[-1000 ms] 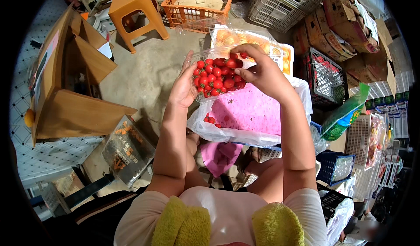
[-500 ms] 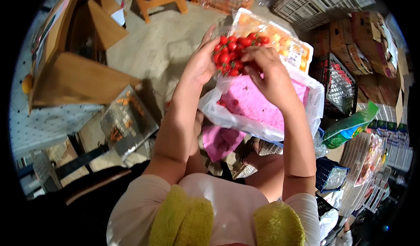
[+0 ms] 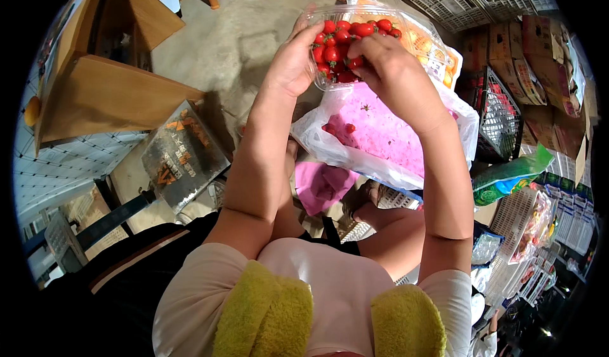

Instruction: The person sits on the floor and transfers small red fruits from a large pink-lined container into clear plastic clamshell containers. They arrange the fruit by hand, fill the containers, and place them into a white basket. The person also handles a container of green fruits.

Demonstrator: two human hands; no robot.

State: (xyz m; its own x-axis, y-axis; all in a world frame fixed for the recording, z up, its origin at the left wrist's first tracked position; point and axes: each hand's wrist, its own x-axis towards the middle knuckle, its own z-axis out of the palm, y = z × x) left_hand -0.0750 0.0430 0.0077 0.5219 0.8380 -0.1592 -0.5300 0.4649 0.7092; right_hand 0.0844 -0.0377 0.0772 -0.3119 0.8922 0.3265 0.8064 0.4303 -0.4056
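Red cherry tomatoes (image 3: 342,37) with bits of green stem fill a clear plastic container (image 3: 325,85). My left hand (image 3: 287,68) is closed around its left side, thumb on the near wall. My right hand (image 3: 396,68) reaches in from the right, its bent fingertips on a tomato; part of the contents is hidden beneath it. Below both hands is a bin lined with a white plastic bag (image 3: 374,170) and a pink sheet (image 3: 380,125). A couple of loose tomatoes (image 3: 349,128) and a green stem piece lie on the pink sheet.
Behind the container sits a white box of orange-yellow fruit (image 3: 451,71). Cardboard boxes (image 3: 510,52) and a black crate (image 3: 498,119) stand at right, beside a green bag (image 3: 517,173). An open carton (image 3: 120,100) and a platform scale (image 3: 181,157) are at left.
The container and both hands are higher in the view, and more of the clear plastic shows. My right fingers have shifted among the tomatoes. The surroundings have shifted slightly with the view.
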